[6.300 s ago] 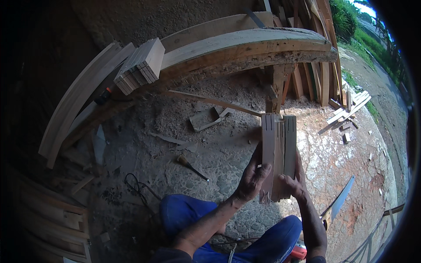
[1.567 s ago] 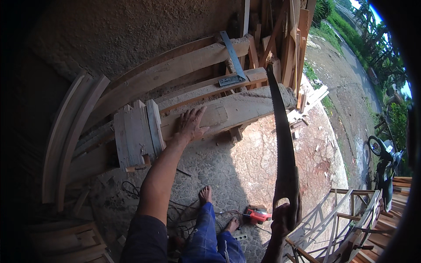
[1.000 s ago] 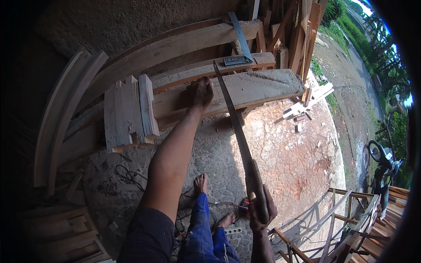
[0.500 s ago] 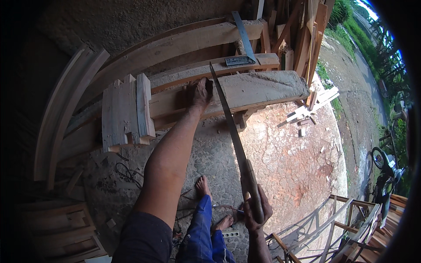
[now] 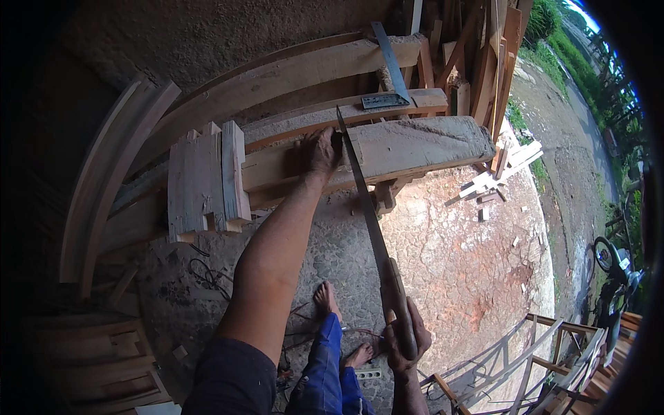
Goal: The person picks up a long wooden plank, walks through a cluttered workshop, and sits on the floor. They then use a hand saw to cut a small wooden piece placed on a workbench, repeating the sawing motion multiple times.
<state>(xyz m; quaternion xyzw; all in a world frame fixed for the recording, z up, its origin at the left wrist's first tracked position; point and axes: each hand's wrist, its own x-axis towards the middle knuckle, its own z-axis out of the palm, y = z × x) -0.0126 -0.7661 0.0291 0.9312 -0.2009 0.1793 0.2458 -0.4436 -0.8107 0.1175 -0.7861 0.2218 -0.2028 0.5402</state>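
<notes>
My right hand point(image 5: 408, 332) is closed on the wooden handle of a hand saw point(image 5: 364, 197), whose long dark blade slants up and away across a thick, rough plank point(image 5: 422, 145) on a wooden support. My left hand point(image 5: 319, 149) rests at the plank with fingers curled right beside the blade's far part; what lies in those fingers is hidden. To the left of that hand, a stack of pale notched boards point(image 5: 200, 183) sits on the plank. Behind, a metal square point(image 5: 393, 72) lies across other boards.
Curved boards point(image 5: 117, 166) lean at the left and loose timber point(image 5: 484, 83) stands at the back right. Offcuts point(image 5: 512, 166) lie on the cracked floor point(image 5: 456, 263), with cords and my bare feet below. A wooden frame point(image 5: 560, 332) and a motorbike point(image 5: 615, 270) are at the right.
Earlier I sat holding wood pieces in both hands; now I stand. The saw has come down leftward onto the plank, and my left fingers have curled beside it. The last half second shows little change.
</notes>
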